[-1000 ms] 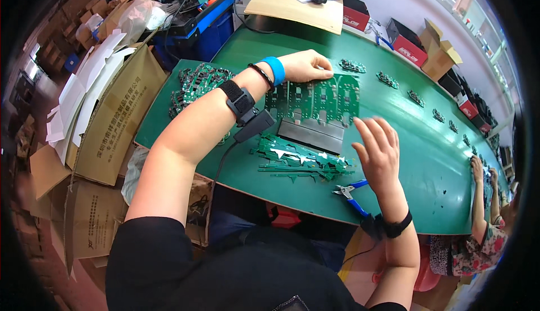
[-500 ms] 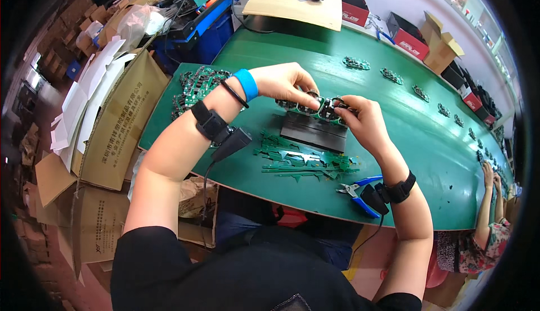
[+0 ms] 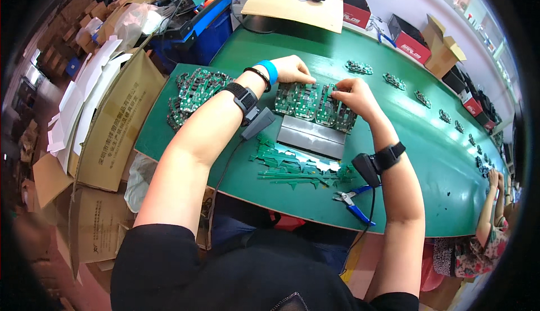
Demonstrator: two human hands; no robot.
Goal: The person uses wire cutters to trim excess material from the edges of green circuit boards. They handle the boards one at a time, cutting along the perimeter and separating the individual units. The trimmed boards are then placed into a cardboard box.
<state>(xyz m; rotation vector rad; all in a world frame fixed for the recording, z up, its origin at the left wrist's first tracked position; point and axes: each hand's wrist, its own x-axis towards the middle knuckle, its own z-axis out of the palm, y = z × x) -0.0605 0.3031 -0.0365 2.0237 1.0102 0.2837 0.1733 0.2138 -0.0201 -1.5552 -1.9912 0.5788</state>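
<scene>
A panel of green circuit boards, crowded with small parts, is tilted so that its faces show. My left hand pinches its upper edge near the middle, with the fingers closed. Farther right, my right hand is closed on the panel's upper right part. Directly below the panel sits a dark grey metal block with a flat face; whether the panel touches it I cannot tell. Nearer to me lie thin green board offcuts. Blue-handled cutters rest on the table beside my right forearm.
A pile of circuit boards covers the left end of the green table. Small boards run in a row along the right side, toward another person's hands. Red boxes line the back; a large carton stands left.
The panel has turned from nearly edge-on, showing its board faces now. My left hand has shifted up and slightly left along it, and my right hand has risen slightly.
</scene>
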